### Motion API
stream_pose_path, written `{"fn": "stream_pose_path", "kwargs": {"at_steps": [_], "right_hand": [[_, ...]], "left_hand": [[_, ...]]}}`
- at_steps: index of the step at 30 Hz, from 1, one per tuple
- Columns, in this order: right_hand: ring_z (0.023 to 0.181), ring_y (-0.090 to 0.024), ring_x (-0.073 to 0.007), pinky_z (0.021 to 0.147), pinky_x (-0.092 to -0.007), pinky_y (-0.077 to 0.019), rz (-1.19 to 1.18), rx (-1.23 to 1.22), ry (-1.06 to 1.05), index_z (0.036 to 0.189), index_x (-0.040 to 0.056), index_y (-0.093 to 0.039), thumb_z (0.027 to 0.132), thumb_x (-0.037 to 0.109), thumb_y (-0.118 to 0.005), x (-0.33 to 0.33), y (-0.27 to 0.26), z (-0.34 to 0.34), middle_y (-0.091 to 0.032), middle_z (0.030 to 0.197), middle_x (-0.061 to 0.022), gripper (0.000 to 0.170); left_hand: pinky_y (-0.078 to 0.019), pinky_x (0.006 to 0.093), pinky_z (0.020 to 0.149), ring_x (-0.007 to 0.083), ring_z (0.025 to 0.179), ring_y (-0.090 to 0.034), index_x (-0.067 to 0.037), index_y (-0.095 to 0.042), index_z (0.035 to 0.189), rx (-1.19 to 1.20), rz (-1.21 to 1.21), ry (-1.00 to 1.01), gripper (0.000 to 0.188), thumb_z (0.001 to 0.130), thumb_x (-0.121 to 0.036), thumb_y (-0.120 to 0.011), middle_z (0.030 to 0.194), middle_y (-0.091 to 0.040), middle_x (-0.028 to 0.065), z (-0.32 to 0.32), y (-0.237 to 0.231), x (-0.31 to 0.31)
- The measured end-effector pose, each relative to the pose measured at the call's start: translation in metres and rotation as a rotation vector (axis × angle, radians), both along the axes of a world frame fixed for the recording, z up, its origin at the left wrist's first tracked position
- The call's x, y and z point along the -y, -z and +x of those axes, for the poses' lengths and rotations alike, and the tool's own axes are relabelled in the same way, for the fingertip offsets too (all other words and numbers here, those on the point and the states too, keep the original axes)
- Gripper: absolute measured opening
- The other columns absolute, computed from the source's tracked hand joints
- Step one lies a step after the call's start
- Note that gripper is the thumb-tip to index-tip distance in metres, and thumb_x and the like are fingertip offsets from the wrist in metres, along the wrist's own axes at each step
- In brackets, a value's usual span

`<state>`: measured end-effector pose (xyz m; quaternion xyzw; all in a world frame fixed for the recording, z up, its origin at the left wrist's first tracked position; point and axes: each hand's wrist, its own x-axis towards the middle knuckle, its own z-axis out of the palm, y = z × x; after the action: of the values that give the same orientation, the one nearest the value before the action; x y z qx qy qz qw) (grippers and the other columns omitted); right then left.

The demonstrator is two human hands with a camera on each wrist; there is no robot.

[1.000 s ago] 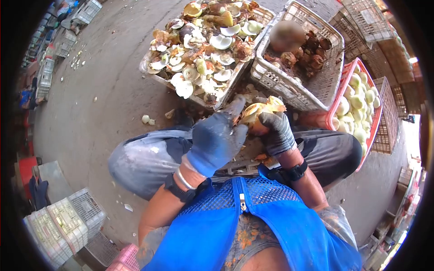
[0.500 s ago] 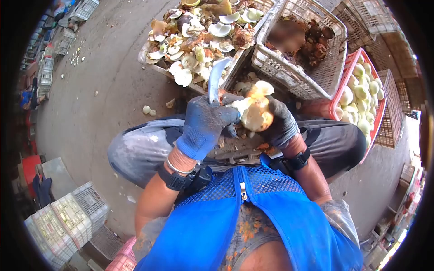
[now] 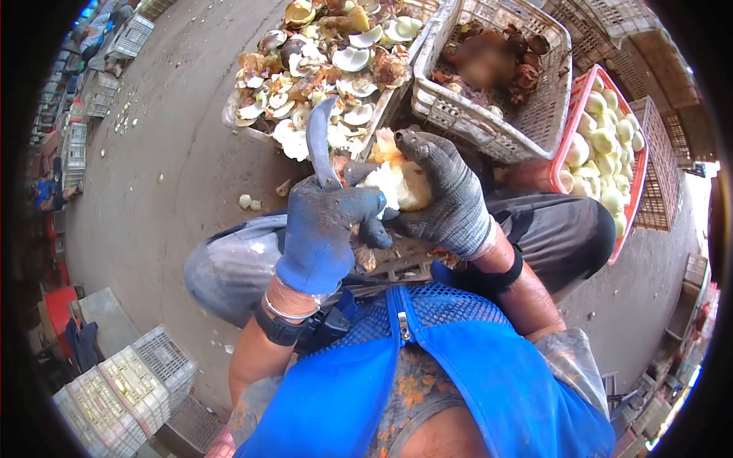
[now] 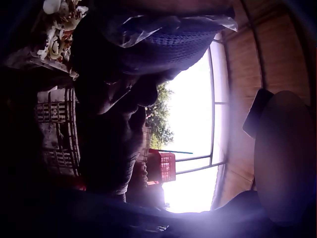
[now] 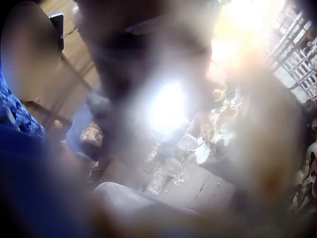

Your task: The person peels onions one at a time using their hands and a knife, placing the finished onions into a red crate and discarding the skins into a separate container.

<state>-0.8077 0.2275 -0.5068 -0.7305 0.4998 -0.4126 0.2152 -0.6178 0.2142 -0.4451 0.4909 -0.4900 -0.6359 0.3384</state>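
Observation:
In the head view my left hand, in a dirty blue glove, grips a curved-blade knife with the blade pointing up and away. My right hand, in a grey knit glove, holds a partly peeled onion, pale with orange-brown skin, its thumb and fingers around the right side. Both hands are close together over the lap, the left fingers right at the onion's lower left. The left wrist view shows the gloved hands in deep shadow; blur covers most of the right wrist view.
Ahead stands a crate heaped with onion peelings. To its right are a white crate with dark brown pieces and a red crate full of peeled onions. Stacked white crates stand behind on the left. Scraps litter the concrete floor.
The knife blade, hidden a second ago, now stands up from my left hand. My right hand has turned about the onion, showing more of the glove's back, and both hands have shifted slightly left.

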Motion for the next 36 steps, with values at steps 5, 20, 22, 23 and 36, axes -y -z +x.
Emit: {"fn": "stream_pose_path", "kwargs": {"at_steps": [5,20,22,23,36], "right_hand": [[0.116,-0.065,-0.031,0.101,-0.0398,-0.0523,0.06,0.061,0.032,0.141,0.0037,-0.054,0.063,0.022,-0.094,-0.002,-0.008,-0.014,-0.064,0.128,-0.0176,0.09],[0.113,-0.064,-0.0169,0.101,-0.0328,-0.0507,0.413,0.855,0.13,0.144,-0.001,-0.052,0.067,0.013,-0.091,0.001,-0.012,-0.037,-0.068,0.122,-0.01,0.087],[0.114,-0.064,-0.0184,0.103,-0.0339,-0.0493,0.295,0.358,0.17,0.143,0.0003,-0.054,0.064,0.015,-0.093,0.001,-0.015,-0.038,-0.068,0.123,-0.0096,0.09],[0.112,-0.064,-0.0192,0.103,-0.0348,-0.0492,0.292,0.338,0.177,0.143,0.0018,-0.054,0.065,0.019,-0.093,0.0,-0.016,-0.037,-0.068,0.121,-0.0092,0.089],[0.111,-0.064,-0.0141,0.093,-0.0309,-0.0559,0.294,0.483,0.151,0.135,-0.0007,-0.059,0.09,0.024,-0.077,-0.005,-0.009,-0.024,-0.066,0.123,-0.007,0.055]], "left_hand": [[-0.0558,0.0276,0.056,0.0121,0.059,-0.064,0.011,-0.068,0.106,-0.091,0.135,0.02,0.028,0.086,-0.007,-0.061,0.079,-0.067,0.008,0.014,-0.004,0.007],[-0.0572,0.0426,0.065,0.0346,0.073,-0.071,-0.01,-0.077,0.102,0.574,-0.872,0.143,0.021,0.082,-0.014,-0.074,0.084,-0.073,0.0159,-0.012,0.031,0.015],[-0.0577,0.0389,0.066,0.0334,0.073,-0.073,-0.01,-0.076,0.113,0.603,-0.813,0.275,0.029,0.084,-0.009,-0.074,0.09,-0.074,0.0176,-0.016,0.029,0.012],[-0.0569,0.0434,0.064,0.0341,0.071,-0.071,-0.01,-0.076,0.105,0.673,-0.818,0.285,0.023,0.083,-0.015,-0.074,0.082,-0.072,0.0148,-0.017,0.029,0.012],[-0.057,0.0356,0.065,0.0282,0.073,-0.074,-0.007,-0.072,0.123,0.761,-1.004,0.077,0.036,0.087,-0.007,-0.071,0.09,-0.075,0.0174,-0.013,0.057,0.008]]}}
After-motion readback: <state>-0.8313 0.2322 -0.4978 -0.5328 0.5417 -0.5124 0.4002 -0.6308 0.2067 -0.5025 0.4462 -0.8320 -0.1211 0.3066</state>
